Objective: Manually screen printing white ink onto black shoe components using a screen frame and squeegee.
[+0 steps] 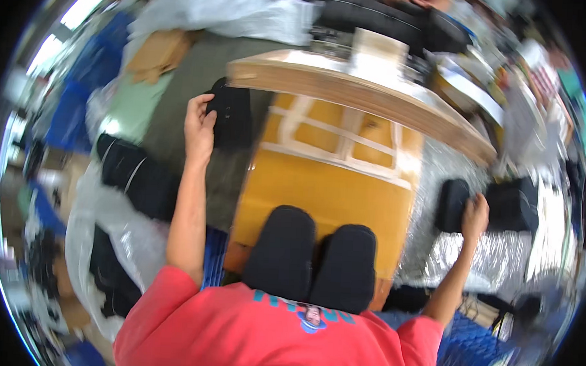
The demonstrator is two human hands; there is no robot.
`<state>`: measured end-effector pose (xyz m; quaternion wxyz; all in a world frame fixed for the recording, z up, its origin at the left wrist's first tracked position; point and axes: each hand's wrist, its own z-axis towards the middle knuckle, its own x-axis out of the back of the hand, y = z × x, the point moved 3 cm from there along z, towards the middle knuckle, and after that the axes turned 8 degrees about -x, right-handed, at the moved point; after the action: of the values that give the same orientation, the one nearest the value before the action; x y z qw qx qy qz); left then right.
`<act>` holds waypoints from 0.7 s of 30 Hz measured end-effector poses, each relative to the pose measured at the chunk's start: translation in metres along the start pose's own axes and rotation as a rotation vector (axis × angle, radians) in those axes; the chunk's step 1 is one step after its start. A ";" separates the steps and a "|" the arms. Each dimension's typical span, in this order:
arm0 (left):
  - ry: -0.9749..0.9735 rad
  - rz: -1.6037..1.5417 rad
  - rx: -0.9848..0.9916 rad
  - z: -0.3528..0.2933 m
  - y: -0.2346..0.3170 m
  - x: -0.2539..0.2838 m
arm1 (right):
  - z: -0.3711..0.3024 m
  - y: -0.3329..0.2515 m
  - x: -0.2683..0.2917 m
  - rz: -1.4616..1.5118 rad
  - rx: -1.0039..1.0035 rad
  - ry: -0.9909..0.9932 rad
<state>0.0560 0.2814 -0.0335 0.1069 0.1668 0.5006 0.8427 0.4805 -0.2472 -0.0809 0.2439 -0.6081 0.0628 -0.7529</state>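
My left hand (201,123) is at the left of the yellow board. Its thumb and fingers are closed at the edge of a flat black fabric piece (233,118) with a rounded top. Off to the right, my right hand (476,216) has its fingers curled against a small black padded piece (451,206), with a wider black stack (514,204) just beyond it. Two black rounded pads (280,251) (346,264) lie side by side on the near part of the yellow board (325,194), close against my shirt.
A thick curved wooden bar (362,98) crosses above the far end of the board, over white outlined shapes. Clear bubble wrap (433,258) covers the right side. Black bundles (136,176) and clear plastic (118,228) lie at left, brown cardboard (160,54) farther back.
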 end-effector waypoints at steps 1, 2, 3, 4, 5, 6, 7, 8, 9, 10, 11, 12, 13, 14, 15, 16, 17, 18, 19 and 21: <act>0.119 0.109 -0.101 0.001 -0.004 0.030 | -0.004 -0.006 0.002 0.061 0.044 -0.044; 0.212 0.145 -0.065 -0.001 -0.016 0.062 | -0.013 -0.019 0.000 -0.030 0.050 -0.080; 0.298 0.162 -0.030 -0.004 -0.027 0.089 | -0.021 -0.024 -0.005 -0.029 -0.061 -0.171; 0.355 0.243 -0.025 -0.010 -0.034 0.109 | -0.031 -0.037 -0.010 -0.006 -0.043 -0.255; 0.398 0.302 -0.012 -0.013 -0.039 0.116 | -0.039 -0.042 -0.009 -0.001 -0.039 -0.325; 0.406 0.336 0.020 -0.013 -0.040 0.110 | -0.042 -0.037 -0.006 -0.017 -0.036 -0.340; 0.390 0.334 0.062 -0.010 -0.041 0.105 | -0.044 -0.039 -0.006 -0.029 -0.038 -0.357; 0.386 0.328 0.005 -0.005 -0.039 0.098 | -0.045 -0.040 -0.005 -0.039 -0.079 -0.358; 0.379 0.316 -0.051 0.002 -0.039 0.090 | -0.043 -0.039 -0.003 -0.041 -0.072 -0.350; 0.363 0.366 -0.010 0.008 -0.041 0.083 | -0.044 -0.037 -0.001 -0.020 -0.085 -0.356; 0.344 0.413 0.031 0.015 -0.042 0.077 | -0.046 -0.034 0.002 0.002 -0.100 -0.360; 0.322 0.438 0.041 0.023 -0.052 0.075 | -0.048 -0.032 0.002 0.006 -0.071 -0.340; 0.325 0.429 0.038 0.031 -0.060 0.076 | -0.049 -0.033 0.005 0.013 -0.042 -0.320; 0.264 0.541 0.095 0.038 -0.068 0.077 | -0.050 -0.033 0.010 -0.028 0.011 -0.255; 0.197 0.653 0.155 0.042 -0.079 0.075 | -0.057 -0.036 0.012 -0.072 0.060 -0.192; 0.197 0.651 0.154 0.042 -0.084 0.073 | -0.064 -0.047 0.017 -0.073 0.059 -0.190; 0.130 0.809 0.211 0.042 -0.091 0.072 | -0.070 -0.060 0.023 -0.027 0.135 -0.181; 0.060 0.960 0.266 0.043 -0.097 0.069 | -0.078 -0.080 0.035 0.014 0.209 -0.167; 0.058 0.956 0.262 0.045 -0.101 0.068 | -0.086 -0.096 0.043 0.013 0.205 -0.161; -0.036 0.882 0.391 0.048 -0.111 0.066 | -0.106 -0.134 0.055 0.127 0.276 -0.299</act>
<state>0.0153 0.3963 -0.0984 -0.2853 0.3948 0.5293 0.6946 0.3333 -0.1757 -0.0063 0.3784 -0.6687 -0.0394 -0.6388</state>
